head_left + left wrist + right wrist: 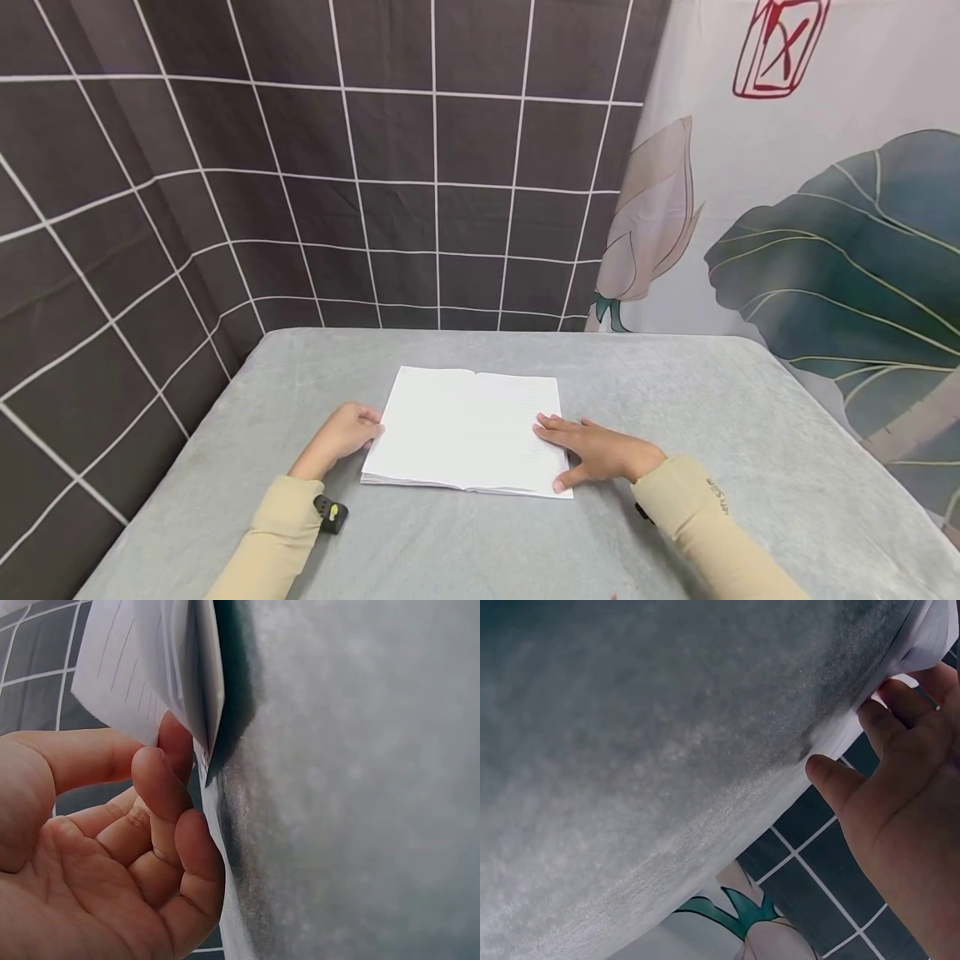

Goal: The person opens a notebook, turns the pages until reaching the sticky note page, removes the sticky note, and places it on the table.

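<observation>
An open notebook (pixel 465 429) with white lined pages lies on the grey cloth-covered table. At its left edge is my left hand (pixel 348 435); in the left wrist view, the thumb and forefinger of this left hand (pixel 112 840) pinch a page (pixel 124 667) by its edge, the other fingers curled. Flat across the right page's outer edge rests my right hand (pixel 596 450), fingers spread and thumb near the lower corner. The right wrist view shows the right hand (pixel 907 780) with straight fingers touching the paper (pixel 930 637), most of which is out of frame.
The table (pixel 675 392) carries a grey cloth and ends at a rounded far edge. Behind it hangs a dark curtain (pixel 397 208) with a white grid. A pale curtain (pixel 675 292) printed with leaves and a flower hangs at the right.
</observation>
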Tool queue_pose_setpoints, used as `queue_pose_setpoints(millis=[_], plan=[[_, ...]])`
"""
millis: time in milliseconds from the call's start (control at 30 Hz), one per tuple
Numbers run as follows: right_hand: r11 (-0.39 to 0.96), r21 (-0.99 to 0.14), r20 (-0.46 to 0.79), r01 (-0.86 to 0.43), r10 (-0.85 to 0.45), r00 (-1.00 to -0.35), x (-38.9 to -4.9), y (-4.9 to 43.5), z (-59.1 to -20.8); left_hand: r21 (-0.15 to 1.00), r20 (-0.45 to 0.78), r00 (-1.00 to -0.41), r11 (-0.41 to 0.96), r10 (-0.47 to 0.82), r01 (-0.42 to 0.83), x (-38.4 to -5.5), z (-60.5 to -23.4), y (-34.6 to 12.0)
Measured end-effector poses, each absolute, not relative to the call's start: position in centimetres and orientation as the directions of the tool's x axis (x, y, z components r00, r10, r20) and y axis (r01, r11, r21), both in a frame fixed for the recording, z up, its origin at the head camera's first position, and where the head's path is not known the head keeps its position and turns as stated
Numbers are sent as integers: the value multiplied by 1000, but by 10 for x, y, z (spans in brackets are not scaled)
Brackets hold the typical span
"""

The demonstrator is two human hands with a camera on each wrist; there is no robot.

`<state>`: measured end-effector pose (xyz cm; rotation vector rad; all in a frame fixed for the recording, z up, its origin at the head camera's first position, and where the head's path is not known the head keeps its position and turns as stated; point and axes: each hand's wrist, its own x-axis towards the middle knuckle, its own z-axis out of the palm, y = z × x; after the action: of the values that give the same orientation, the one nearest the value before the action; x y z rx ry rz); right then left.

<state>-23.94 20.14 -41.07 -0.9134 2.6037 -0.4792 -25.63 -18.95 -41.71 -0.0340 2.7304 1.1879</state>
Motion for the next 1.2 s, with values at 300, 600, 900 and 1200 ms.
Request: queue_pose_setpoints(millis=[300,600,900,1200], plan=[[751,-429,-224,-501,-626,-747,-240,201,-412,723,-166,-985,684,38,-95,-257,-419,-189],[753,-427,-222,-501,-624,-749,-241,201,-411,729,-169,-985,678,45,-94,-259,-420,-189],[745,-445,-217,-497,-628,-747,-240,200,-410,718,-167,-983,693,71,-72,-257,-417,-189],[751,-444,-229,-488,-622,-749,-242,199,-413,617,-68,-994,786,82,23,-253,-405,-186]])
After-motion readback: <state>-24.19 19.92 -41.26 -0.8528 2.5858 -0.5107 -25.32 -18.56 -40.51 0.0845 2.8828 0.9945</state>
